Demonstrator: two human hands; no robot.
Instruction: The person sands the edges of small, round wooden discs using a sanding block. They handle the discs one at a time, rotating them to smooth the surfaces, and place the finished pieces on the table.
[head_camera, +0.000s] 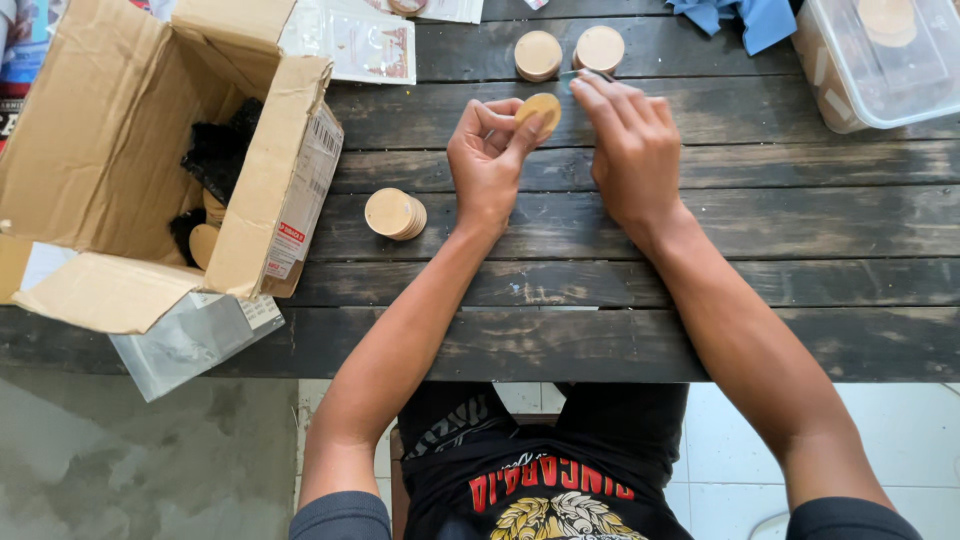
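Wooden disc (540, 108) pinched in left hand (487, 160) grip (fingertips closed); right hand (632, 150) fingers touch its edge, holding nothing clear.

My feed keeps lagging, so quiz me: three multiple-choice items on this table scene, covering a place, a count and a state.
1. Where is the cardboard box? A left end of the table B right end C on the floor
2. How many wooden-disc stacks lie beyond the hands? A one B two C four
3. What does the left hand do? A rests flat B pinches a disc C grips the box

Answers: 1 A, it sits open at the table's left end. 2 B, two stacks side by side. 3 B, its fingers pinch a wooden disc; the right hand touches it.
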